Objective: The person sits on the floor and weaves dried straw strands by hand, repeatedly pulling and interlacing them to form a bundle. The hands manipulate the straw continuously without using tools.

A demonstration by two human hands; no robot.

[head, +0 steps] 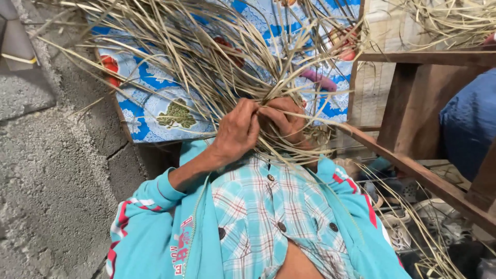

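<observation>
A thick bundle of dry straw strips fans out upward and to the left from my hands. My left hand grips the gathered base of the strips, fingers curled around them. Pressed against it, my right hand pinches strands at the same knot, partly hidden by crossing straw. Both hands sit close to my chest, above a turquoise jacket worn over a plaid shirt.
A blue flowered cloth lies behind the straw. Rough concrete floor fills the left. A wooden frame slants at the right, with a blue bag beyond it. More loose straw sits top right; shoes lie below.
</observation>
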